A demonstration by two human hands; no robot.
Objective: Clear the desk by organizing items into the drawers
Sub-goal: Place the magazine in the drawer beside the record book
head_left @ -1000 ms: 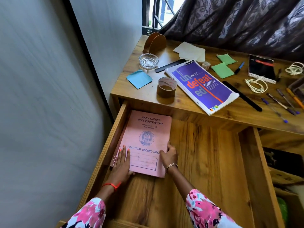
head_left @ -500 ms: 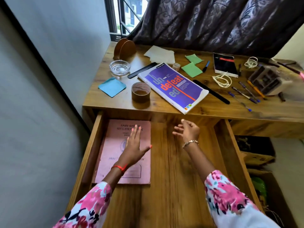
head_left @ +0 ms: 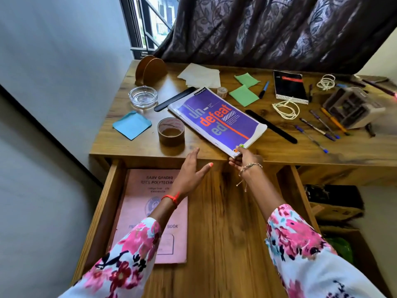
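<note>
The wooden drawer (head_left: 232,222) is pulled out under the desk (head_left: 279,155). A pink practical record book (head_left: 139,203) lies flat at its left side. On the desk above, a purple notebook (head_left: 217,119) lies at an angle, its near corner over the desk edge. My right hand (head_left: 245,161) pinches that near corner, thumb on top. My left hand (head_left: 193,168) hovers over the drawer just below the desk edge, fingers spread and holding nothing.
On the desk: a tape roll (head_left: 170,132), blue paper (head_left: 132,124), glass ashtray (head_left: 142,96), two black rulers (head_left: 270,125), green notes (head_left: 243,95), a black notepad (head_left: 290,87), string (head_left: 286,108), several pens (head_left: 318,130), a pen holder (head_left: 352,108). Shelves sit at right.
Both hands have left the pink book in the drawer and risen toward the desk edge. My right hand has taken hold of the purple notebook's corner.
</note>
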